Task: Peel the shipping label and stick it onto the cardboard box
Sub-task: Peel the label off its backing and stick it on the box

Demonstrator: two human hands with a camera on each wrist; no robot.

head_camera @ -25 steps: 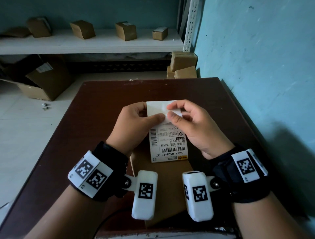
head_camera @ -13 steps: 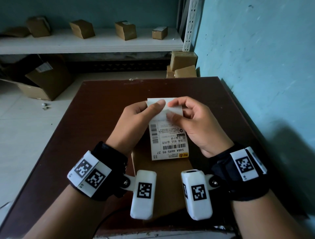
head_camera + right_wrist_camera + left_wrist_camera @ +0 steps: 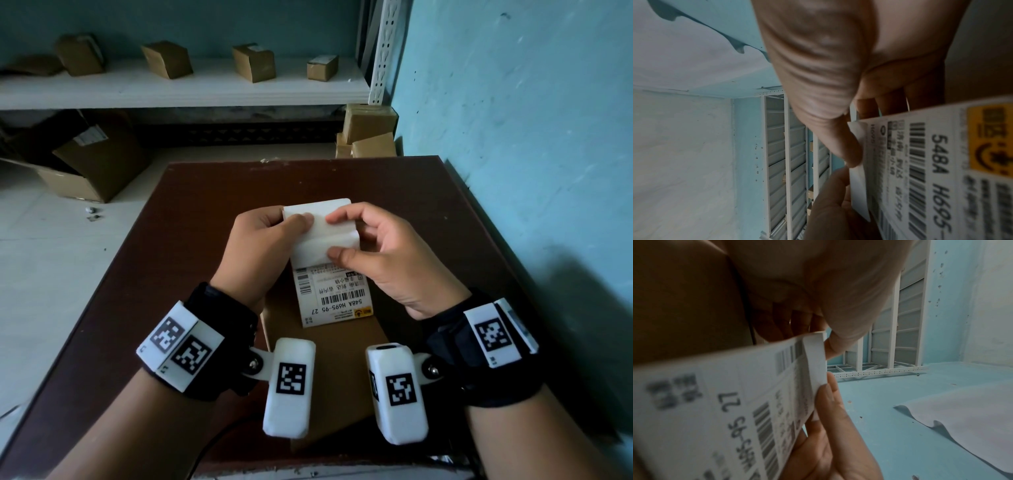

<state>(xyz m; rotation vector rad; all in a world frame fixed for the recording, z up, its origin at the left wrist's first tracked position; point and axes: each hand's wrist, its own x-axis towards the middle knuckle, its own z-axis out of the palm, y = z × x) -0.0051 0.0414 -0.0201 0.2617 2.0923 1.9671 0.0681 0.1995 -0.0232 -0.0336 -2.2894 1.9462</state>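
Peeled flap longer than before: right hand [image 3: 387, 260] pinches label [image 3: 334, 294] edge, left hand [image 3: 260, 253] pinches backing [image 3: 318, 216], above box [image 3: 329, 383].

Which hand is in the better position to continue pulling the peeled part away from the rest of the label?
The right hand, probably. Its thumb and forefinger pinch the folded-back flap of the shipping label, while the left hand holds the top edge steady above the cardboard box.
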